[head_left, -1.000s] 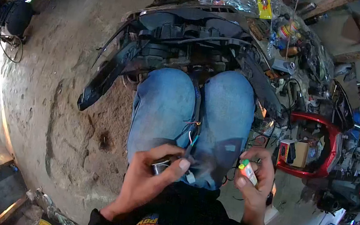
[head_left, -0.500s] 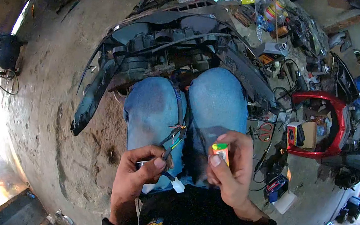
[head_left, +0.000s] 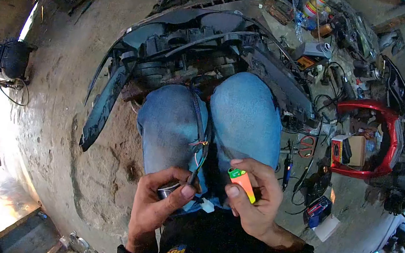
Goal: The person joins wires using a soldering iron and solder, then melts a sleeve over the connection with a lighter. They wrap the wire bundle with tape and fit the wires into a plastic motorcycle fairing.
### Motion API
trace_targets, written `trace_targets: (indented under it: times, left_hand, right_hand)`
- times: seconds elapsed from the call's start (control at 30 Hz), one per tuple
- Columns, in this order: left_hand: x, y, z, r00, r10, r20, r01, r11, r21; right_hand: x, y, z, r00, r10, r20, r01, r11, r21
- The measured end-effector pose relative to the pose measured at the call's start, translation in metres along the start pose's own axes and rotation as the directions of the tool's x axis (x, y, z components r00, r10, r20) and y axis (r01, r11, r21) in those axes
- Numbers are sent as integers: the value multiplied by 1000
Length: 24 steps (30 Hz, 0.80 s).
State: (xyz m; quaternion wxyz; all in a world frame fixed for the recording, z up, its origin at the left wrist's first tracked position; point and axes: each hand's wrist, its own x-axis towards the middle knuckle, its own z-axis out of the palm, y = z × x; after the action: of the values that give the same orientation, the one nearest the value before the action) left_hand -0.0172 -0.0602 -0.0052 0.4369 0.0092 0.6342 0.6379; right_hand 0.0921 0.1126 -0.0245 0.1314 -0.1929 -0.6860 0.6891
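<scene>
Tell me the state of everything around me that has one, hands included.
Left hand: closed, pinching the cable.
Black cable with coloured wires: held, wires exposed above the fingers.
White plastic connector: ungripped.
Right hand: closed around the lighter.
Orange-and-green plastic lighter, by its look: upper end uncovered, no flame visible.
Curved red plastic frame: lying on the floor.
Brown cardboard box: seems open.

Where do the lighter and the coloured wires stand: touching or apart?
Apart. The head view shows the lighter in the right hand and the wires running to the left hand, with a plain gap between.
</scene>
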Motion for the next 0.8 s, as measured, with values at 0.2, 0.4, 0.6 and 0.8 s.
trace_targets:
  times: [0.2,0.4,0.6,0.8]
  left_hand:
    - [1,-1,3,1000,5,-26,-6,999,-36]
    - [0,-3,3,999,-6,-37,4,998,-55]
    - [1,-2,3,1000,-18,-14,17,997,-81]
    - [0,-2,4,999,-23,-44,20,997,-73]
  right_hand:
    - [6,7,11,1000,-17,-8,17,999,37]
    - [15,-3,11,994,96,45,-94,995,-34]
    - [15,13,27,999,49,-7,-47,988,149]
    - [18,11,24,995,87,49,-95,977,189]
